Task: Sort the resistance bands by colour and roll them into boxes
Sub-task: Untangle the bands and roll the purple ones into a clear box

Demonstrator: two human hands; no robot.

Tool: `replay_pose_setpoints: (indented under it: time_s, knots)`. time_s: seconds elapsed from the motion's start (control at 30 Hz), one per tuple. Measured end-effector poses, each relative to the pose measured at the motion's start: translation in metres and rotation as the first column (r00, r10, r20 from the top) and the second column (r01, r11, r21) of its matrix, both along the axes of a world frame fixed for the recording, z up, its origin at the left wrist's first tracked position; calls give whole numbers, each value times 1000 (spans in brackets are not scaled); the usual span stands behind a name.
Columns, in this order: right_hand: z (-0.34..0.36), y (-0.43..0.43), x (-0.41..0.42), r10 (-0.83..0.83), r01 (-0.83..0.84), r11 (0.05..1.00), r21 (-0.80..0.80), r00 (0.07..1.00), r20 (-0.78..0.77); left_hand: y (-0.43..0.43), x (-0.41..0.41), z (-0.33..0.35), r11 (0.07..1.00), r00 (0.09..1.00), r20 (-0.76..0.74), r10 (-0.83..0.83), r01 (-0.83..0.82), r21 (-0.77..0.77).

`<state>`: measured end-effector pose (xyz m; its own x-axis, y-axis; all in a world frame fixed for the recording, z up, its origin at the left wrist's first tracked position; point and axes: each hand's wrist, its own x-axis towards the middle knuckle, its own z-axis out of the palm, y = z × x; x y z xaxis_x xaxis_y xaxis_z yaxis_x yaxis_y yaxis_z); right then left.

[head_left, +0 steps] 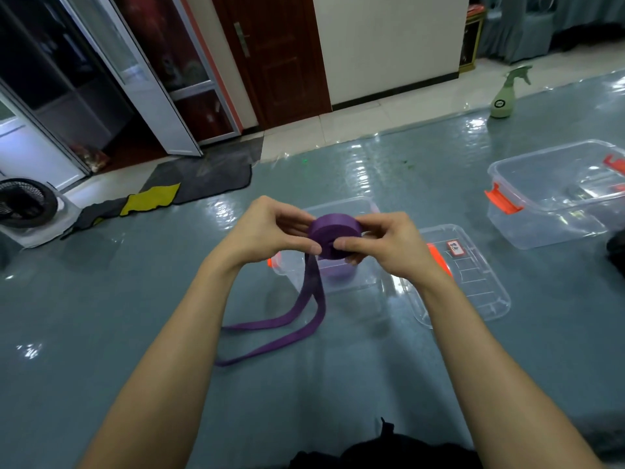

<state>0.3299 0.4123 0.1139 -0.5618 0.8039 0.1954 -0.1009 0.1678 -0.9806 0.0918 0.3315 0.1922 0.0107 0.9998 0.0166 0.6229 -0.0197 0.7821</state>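
1. Grip. My left hand [270, 231] and right hand [382, 245] both hold the purple resistance band roll [333, 233]. The fingers are curled round its rim from opposite sides, with both thumbs pressed on the near wall.

2. Position. The roll is in the air directly above the open clear box [363, 275], not yet in it. One flat face is tilted upward.

3. Governing relation. The unrolled tail [304, 306] leaves the roll on its lower left, under the left thumb. It drops in front of the box and trails as two strands toward me on the mat. The left hand is nearer the tail. I judge that winding must take up this length before the roll goes down.

4. Surroundings. The lid [473, 289] lies just right of the box. A second clear box [558, 211] stands farther right.
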Motion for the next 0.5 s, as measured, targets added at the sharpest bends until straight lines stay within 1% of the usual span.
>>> replay_pose_setpoints:
  time_s: [0.13, 0.2, 0.27, 0.33, 0.5]
  knots:
    - [6, 2, -3, -10, -25, 989, -144, 972, -236, -5, 6, -1, 991, 962, 265, 68, -95, 90]
    - [8, 0, -7, -26, -45, 976, -212, 948, -319, -6, 11, 0, 981, 947, 312, 74, -124, 146]
    - [6, -1, -12, -25, -72, 965, -252, 932, -362, -5, 13, 2, 970, 948, 306, 83, -147, 191]
    - [2, -1, -14, -6, -96, 962, -255, 929, -371, -5, 12, 7, 969, 965, 250, 78, -132, 209]
    - [-4, 0, -15, 48, -144, 957, -251, 934, -353, -3, 5, 18, 992, 985, 160, 68, -84, 98]
